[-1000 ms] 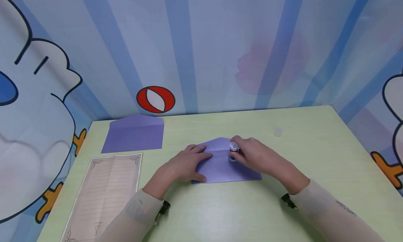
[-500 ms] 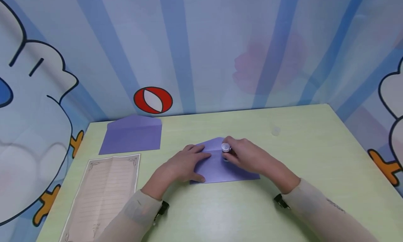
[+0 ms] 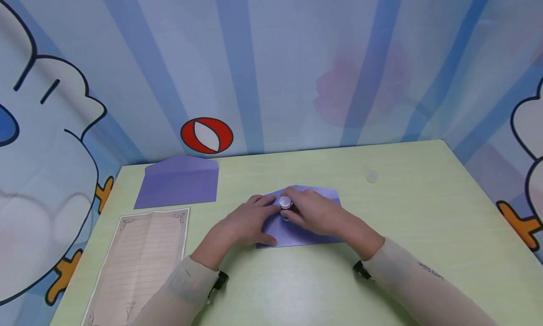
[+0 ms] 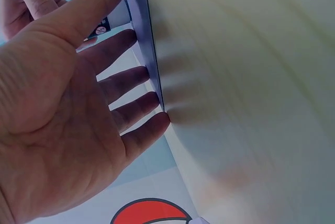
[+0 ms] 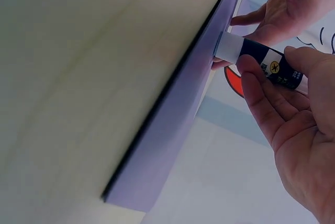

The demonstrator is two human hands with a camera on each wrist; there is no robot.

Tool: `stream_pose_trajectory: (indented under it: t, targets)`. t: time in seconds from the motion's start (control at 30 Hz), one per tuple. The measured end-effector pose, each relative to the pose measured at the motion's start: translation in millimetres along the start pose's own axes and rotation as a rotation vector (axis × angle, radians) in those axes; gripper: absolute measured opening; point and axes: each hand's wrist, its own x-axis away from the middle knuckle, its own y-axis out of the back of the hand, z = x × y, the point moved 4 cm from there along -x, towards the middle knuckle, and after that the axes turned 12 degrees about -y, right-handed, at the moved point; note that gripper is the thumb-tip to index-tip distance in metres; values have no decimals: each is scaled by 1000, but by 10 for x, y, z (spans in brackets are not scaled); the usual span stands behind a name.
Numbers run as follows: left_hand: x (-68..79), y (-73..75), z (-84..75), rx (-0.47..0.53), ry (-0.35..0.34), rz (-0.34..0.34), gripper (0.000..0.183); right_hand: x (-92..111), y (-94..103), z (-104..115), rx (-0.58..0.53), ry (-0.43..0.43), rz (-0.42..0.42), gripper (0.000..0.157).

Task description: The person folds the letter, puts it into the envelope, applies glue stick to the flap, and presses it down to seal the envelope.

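Note:
A purple envelope (image 3: 305,236) lies on the table with its flap spread toward the back. My left hand (image 3: 246,222) rests on its left part, fingers extended and fingertips against the paper; in the left wrist view they touch the envelope (image 4: 140,9) near its edge. With thumb and fingers, my right hand (image 3: 316,212) grips a glue stick (image 5: 269,64) that has a dark label and white ends. The glue stick stands nearly upright, its lower end against the envelope, close beside my left fingertips.
Another purple envelope (image 3: 177,184) lies at the back left with its flap spread. In front of it is a lined sheet of letter paper (image 3: 142,255) with a decorated border. A small round translucent cap (image 3: 372,176) sits at the back right of the table (image 3: 424,213).
My right hand has slid the glue stick leftward across the envelope, toward my left hand. The left hand stays in place on the paper.

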Motion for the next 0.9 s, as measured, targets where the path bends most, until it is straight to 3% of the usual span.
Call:
stream_pose_trajectory:
  t: [0.37, 0.57, 0.9]
  targets:
    - [-17, -25, 2, -6, 17, 12, 82, 51, 86, -11, 85, -46, 29, 20]
    - [-10, -19, 8, -7, 41, 22, 81, 143, 187, -93, 79, -102, 43, 15]
    - [-21, -42, 18, -10, 43, 25, 80, 270, 299, -264, 80, -143, 23, 21]
